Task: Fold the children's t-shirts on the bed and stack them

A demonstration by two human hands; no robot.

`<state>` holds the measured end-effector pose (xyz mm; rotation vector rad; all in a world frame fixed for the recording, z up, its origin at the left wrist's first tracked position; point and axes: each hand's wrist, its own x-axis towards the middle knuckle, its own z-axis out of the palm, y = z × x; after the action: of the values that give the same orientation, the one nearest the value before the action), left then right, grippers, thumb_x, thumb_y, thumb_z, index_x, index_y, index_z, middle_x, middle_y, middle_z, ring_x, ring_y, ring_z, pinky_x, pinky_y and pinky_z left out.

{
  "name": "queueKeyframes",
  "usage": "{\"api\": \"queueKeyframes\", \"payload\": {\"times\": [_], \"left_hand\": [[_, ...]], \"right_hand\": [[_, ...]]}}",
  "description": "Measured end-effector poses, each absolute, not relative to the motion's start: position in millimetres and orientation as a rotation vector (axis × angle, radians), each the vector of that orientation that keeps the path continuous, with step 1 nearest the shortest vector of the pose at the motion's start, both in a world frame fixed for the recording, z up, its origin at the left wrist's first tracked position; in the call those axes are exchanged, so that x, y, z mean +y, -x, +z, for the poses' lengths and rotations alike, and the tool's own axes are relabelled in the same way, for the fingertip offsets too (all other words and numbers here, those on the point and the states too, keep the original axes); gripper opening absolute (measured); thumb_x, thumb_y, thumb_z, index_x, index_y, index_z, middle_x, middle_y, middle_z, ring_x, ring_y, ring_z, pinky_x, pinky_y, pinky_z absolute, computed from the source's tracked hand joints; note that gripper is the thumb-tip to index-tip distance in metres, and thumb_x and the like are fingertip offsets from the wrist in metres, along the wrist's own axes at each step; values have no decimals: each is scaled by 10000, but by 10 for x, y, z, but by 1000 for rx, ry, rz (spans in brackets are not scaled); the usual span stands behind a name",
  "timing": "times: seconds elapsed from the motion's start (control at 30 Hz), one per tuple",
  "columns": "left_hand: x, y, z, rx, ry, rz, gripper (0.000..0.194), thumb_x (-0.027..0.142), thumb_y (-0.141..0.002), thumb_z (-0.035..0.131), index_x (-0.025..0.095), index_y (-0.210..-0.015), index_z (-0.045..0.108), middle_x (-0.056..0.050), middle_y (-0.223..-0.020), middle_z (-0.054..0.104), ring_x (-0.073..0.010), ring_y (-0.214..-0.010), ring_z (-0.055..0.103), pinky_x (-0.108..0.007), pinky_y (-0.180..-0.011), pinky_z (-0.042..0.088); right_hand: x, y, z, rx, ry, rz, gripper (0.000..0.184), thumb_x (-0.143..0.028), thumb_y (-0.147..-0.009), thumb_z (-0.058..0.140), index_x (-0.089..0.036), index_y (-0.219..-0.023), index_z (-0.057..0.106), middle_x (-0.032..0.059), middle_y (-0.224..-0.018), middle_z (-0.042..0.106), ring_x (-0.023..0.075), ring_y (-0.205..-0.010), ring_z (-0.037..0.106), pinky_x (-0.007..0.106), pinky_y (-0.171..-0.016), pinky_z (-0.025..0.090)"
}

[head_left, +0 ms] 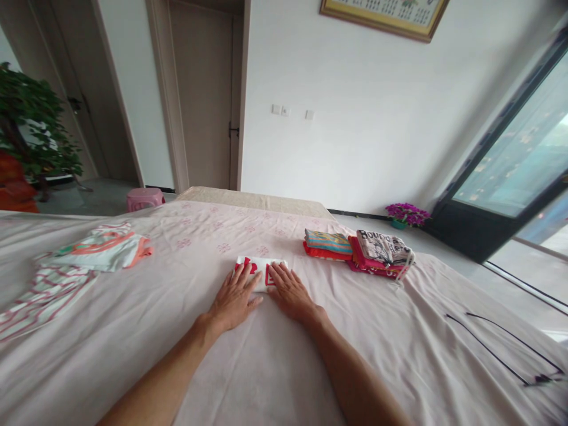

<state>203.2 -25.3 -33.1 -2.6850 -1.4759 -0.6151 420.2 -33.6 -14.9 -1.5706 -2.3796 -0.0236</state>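
Note:
A small folded white cloth garment with red print lies on the pink bed sheet, in the middle of the view. My left hand lies flat on its left part, fingers stretched out and the thumb pointing inward. On its right part rests my right hand, also flat with fingers extended. Both palms cover much of the print, so the garment's exact kind is hidden.
To the right sit two folded stacks, a striped cloth on red and a printed garment on red. Loose striped clothes lie at left. Eyeglasses rest near the right edge. Beyond stands a pink stool.

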Motion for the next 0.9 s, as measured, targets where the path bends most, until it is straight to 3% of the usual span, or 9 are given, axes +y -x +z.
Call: {"api": "queueKeyframes", "payload": {"times": [0.17, 0.33, 0.5, 0.57, 0.67, 0.77, 0.9], "left_hand": [[-275, -1959, -368, -1477, 2733, -654, 619, 486, -923, 501, 289, -1501, 395, -119, -1618, 262, -314, -1504, 182, -535, -1172, 251], [-186, -1835, -349, -1678, 2596, -922, 457, 418, -990, 353, 258, -1366, 557, -96, -1473, 516, -238, -1389, 437, -455, -1126, 359], [-124, -1820, -372, -2028, 2107, -821, 488, 475, -922, 474, 110, -1193, 652, -233, -1347, 582, -400, -1360, 424, -576, -1082, 344], [-104, -1861, -374, -2008, 2132, -802, 451, 484, -895, 514, 129, -1126, 669, -220, -1329, 595, -407, -1366, 409, -578, -1082, 336], [-57, -1922, -352, -2010, 2269, -899, 293, 403, -856, 558, 158, -973, 668, -180, -1137, 689, -357, -1253, 533, -502, -1060, 384], [-23, -1965, -314, -2156, 2402, -1255, 239, 345, -847, 524, 166, -969, 624, -142, -1009, 716, -299, -1019, 659, -414, -913, 486], [-47, -2030, -279, -2015, 2488, -2109, 368, 435, -838, 555, 166, -1087, 581, -111, -1096, 702, -260, -1004, 661, -361, -862, 506]], "right_hand": [[-326, -4270, -238, -2328, 1623, 9, 544, -437, -1029, 323, -277, -1548, 295, 30, -1608, 270, 210, -1493, 208, 447, -1194, 211], [-232, -4356, -272, -2061, 1795, 54, 486, -441, -1012, 364, -262, -1452, 466, 73, -1520, 446, 249, -1428, 359, 463, -1155, 279], [-197, -4411, -294, -1860, 1887, 67, 467, -475, -939, 512, -231, -1332, 576, 109, -1436, 536, 302, -1393, 400, 471, -1142, 291], [-215, -4404, -275, -1864, 1876, 79, 444, -468, -938, 516, -240, -1312, 587, 98, -1435, 538, 299, -1392, 399, 476, -1149, 277], [-247, -4383, -229, -1854, 1880, 93, 408, -457, -936, 525, -248, -1278, 607, 95, -1436, 537, 294, -1390, 401, 472, -1152, 269], [-253, -4379, -198, -1849, 1868, 124, 379, -446, -928, 541, -257, -1247, 620, 84, -1428, 545, 291, -1390, 401, 470, -1149, 272], [-224, -4412, -207, -1861, 1836, 163, 331, -404, -915, 564, -267, -1209, 629, 63, -1397, 574, 273, -1366, 433, 463, -1154, 266]]}}
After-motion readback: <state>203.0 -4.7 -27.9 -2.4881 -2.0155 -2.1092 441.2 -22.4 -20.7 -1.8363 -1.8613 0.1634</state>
